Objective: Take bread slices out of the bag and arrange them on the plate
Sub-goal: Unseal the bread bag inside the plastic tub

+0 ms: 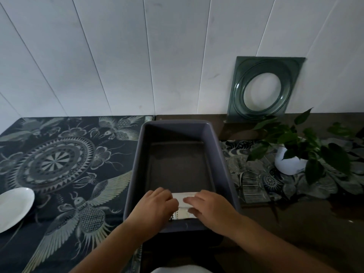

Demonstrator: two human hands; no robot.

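Observation:
A pale bread bag (pixel 182 201) lies at the near end of a grey rectangular bin (pixel 137 174). Both my hands reach into the bin and rest on the bag. My left hand (pixel 157 205) covers its left side with fingers curled over it. My right hand (pixel 204 205) grips its right side. Only a small strip of the bag shows between my hands; no bread slices are visible. A white plate (pixel 13 207) sits on the patterned cloth at the far left, partly cut off by the frame edge, with nothing on it.
A dark patterned cloth (pixel 65 164) covers the left of the table. A potted green plant in a white pot (pixel 291 160) stands to the right of the bin. A square green glass dish (pixel 264 89) leans against the white panelled wall behind.

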